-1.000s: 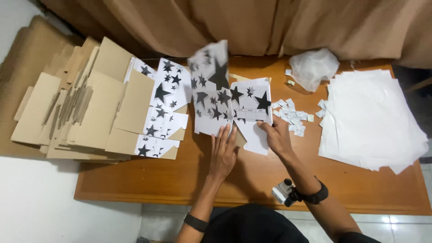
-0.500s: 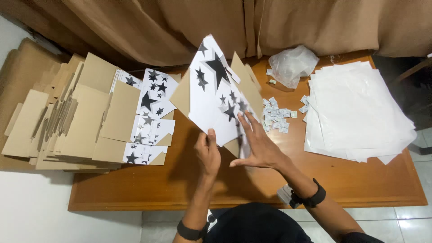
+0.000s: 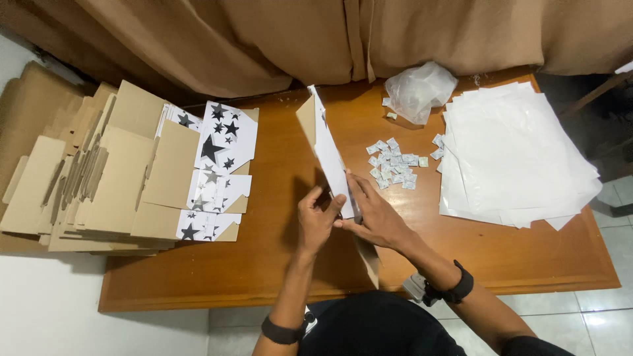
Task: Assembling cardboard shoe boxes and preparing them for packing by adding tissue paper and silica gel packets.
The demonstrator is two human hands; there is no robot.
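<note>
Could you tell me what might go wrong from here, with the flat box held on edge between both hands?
The flat box stands on edge, pinched low by the left hand and right hand; its tall top could tip or slip from their grip. If it falls right, it may scatter the small packets or ruffle the white sheets.

The scene is evenly and fairly brightly lit from overhead, with soft, short shadows: a dark patch falls on the desk [image 3: 277, 264] just left of the left hand [image 3: 318, 221], and the curtain [image 3: 297, 39] folds hold deeper shade. The stack of white sheets [image 3: 514, 158] is close to washed out, with little surface detail. Focus is sharp in the middle, while the wide lens bends the edges and the small paper scraps [image 3: 395, 165] stay too fine to read.
</note>
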